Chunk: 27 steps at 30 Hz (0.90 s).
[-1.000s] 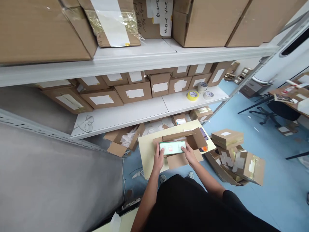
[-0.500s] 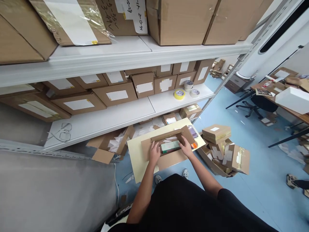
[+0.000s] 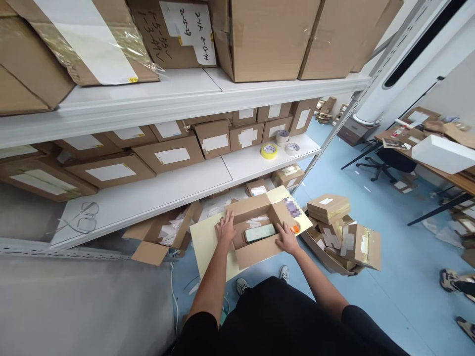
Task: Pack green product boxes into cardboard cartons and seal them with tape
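On the pale-yellow tabletop (image 3: 202, 245), left hand (image 3: 225, 227) (splayed) and right hand (image 3: 287, 239) (grip unclear from here) touch a brown cardboard box (image 3: 259, 255) holding a pale-green oblong pack (image 3: 260, 233).

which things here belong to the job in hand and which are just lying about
In use:
- open cardboard box, left hand and right hand at opposite sides
- slim pale green box inside it

Apparently just lying about:
- yellow tape roll on the shelf
- taped boxes piled on the floor
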Motion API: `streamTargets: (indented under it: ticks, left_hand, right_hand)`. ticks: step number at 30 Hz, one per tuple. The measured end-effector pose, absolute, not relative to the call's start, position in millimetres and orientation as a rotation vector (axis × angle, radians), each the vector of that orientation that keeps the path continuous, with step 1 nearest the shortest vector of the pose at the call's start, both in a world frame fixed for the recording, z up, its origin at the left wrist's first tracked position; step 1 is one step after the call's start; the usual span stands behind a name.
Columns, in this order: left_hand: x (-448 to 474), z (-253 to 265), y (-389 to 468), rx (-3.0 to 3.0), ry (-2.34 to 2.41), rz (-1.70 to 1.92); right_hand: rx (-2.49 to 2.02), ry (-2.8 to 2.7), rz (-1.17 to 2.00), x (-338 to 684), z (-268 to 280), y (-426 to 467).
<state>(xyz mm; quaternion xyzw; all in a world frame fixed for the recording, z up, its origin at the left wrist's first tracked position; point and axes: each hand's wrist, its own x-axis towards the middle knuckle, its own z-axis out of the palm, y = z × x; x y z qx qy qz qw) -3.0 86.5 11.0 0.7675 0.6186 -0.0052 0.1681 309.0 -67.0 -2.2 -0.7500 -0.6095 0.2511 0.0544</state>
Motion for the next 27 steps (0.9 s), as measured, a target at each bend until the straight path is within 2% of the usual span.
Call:
streamTargets:
  ticks: [8,15,20,27]
  left_hand:
    - [4.5,-5.4,94.0,2.096,1.821,0.033]
    - [-0.4,7.5,84.8,2.045,1.743,0.136]
    - [-5.7,2.5,19.2,2.004,1.858,0.532]
    - [4.5,-19.2,-81.6,1.984,1.841,0.379]
  right_hand:
    - [-2.274,-1.869,0.654,311.7,-15.0,-64.1]
    - [-2.237,-1.865,0.494,307.0,-5.8,-55.2]
    - [-2.144,-1.924,0.474,314.8,-3.1,-55.5]
    - [-2.045,-2.029,0.469,329.9,1.3,-56.9]
